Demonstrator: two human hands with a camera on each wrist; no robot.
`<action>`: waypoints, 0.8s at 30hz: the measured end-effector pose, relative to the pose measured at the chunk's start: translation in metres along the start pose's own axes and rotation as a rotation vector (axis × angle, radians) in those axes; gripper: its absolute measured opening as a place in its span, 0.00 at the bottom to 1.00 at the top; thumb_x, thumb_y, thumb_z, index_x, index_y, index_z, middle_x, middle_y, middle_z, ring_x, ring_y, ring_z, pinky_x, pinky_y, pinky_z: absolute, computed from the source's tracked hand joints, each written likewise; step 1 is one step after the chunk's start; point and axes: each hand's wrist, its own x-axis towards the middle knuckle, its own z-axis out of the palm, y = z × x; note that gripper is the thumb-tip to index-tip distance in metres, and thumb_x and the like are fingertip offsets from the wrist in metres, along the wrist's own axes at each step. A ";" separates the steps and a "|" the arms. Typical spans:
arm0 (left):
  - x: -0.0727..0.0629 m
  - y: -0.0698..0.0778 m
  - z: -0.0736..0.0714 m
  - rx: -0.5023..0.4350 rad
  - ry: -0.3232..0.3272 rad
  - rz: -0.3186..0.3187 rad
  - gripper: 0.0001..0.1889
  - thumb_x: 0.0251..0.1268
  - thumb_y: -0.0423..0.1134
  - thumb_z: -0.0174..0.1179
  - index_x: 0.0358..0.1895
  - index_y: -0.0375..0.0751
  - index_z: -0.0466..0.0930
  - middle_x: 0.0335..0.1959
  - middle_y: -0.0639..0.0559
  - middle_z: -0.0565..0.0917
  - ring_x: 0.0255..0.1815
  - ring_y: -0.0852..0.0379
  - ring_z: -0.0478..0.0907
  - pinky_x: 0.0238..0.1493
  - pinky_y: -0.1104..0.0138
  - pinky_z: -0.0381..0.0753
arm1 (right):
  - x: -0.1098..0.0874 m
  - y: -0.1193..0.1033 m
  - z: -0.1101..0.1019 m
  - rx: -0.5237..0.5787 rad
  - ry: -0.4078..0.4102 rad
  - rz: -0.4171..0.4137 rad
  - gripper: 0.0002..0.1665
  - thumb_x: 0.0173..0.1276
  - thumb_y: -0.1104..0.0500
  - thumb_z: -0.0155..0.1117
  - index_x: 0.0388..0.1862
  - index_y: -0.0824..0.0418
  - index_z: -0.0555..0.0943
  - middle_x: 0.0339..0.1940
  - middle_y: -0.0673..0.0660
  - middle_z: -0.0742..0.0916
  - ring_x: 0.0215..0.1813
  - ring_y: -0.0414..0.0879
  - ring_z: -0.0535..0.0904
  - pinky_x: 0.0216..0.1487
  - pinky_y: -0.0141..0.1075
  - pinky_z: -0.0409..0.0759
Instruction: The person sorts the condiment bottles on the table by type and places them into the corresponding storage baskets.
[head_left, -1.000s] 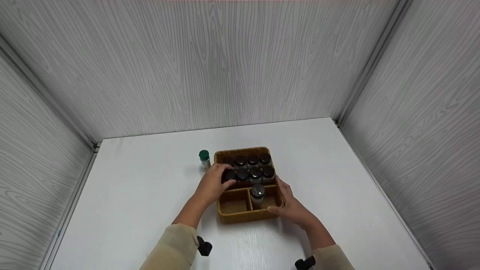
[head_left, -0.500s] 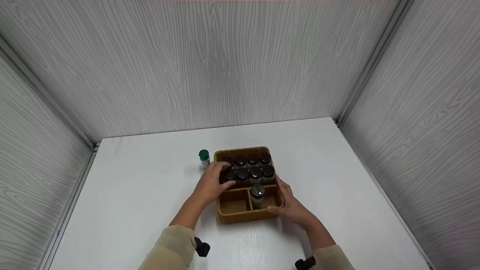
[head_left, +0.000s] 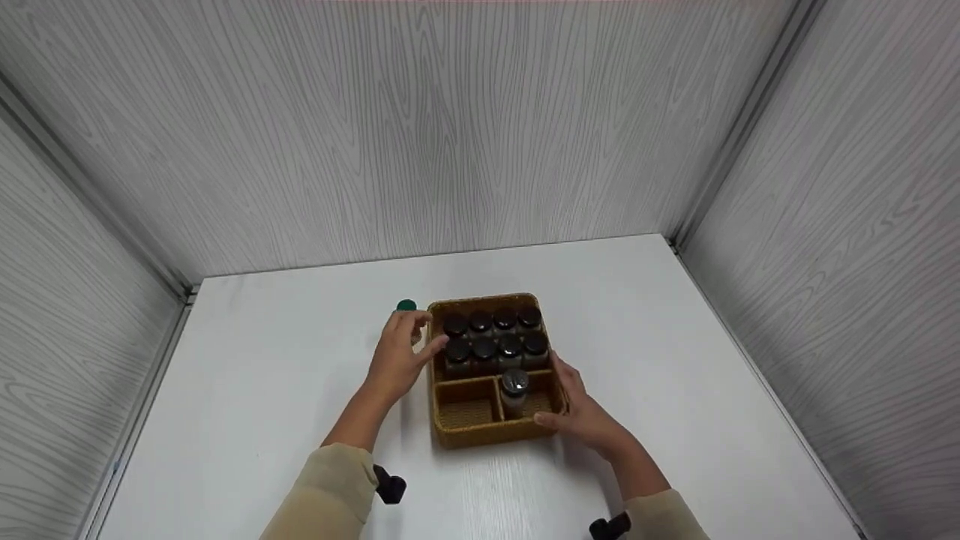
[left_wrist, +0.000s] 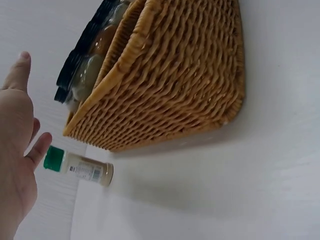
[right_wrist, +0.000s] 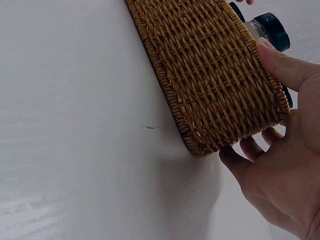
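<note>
A brown wicker basket with compartments sits on the white table. Two rows of dark-lidded jars fill its back section, and one jar with a dark, shiny lid stands in the front right compartment. My right hand holds the basket's front right corner, thumb on the front rim and fingers against the side. Off the basket's left side is my left hand, fingers spread and holding nothing. A green-capped spice bottle stands upright beyond that hand, mostly hidden by it in the head view.
The front left compartment of the basket holds no jar. White wood-grain panels rise behind the table and along both sides. Each wrist carries a small black device.
My left hand has let go of the jars at the basket's left and moved left, now covering most of the green-capped bottle. My right hand has stayed on the basket.
</note>
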 end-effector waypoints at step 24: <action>0.045 -0.049 -0.037 0.113 -0.022 -0.135 0.34 0.80 0.49 0.66 0.82 0.43 0.68 0.81 0.35 0.68 0.83 0.35 0.67 0.82 0.42 0.69 | 0.001 0.000 0.001 -0.007 0.022 0.004 0.69 0.71 0.52 0.79 0.93 0.36 0.39 0.93 0.58 0.48 0.92 0.71 0.43 0.86 0.72 0.51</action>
